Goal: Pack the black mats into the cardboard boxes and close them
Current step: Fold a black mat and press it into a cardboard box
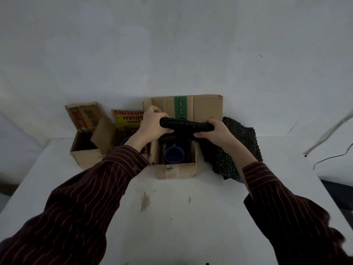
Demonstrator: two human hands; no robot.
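Observation:
A rolled black bumpy mat (186, 125) is held level above the open middle cardboard box (176, 170). My left hand (151, 124) grips its left end and my right hand (213, 133) grips its right end. A blue cup (174, 154) stands inside that box. The box's back flap (202, 108) with a green stripe stands upright behind the mat. More black mat (231, 150) lies loosely on the table right of the box, partly hidden by my right forearm.
An open cardboard box (85, 156) sits at the left. Between the two boxes is a third one with a yellow and red printed flap (126, 116). White table (172, 217) surface spreads in front. A dark cable (332, 158) lies at the far right.

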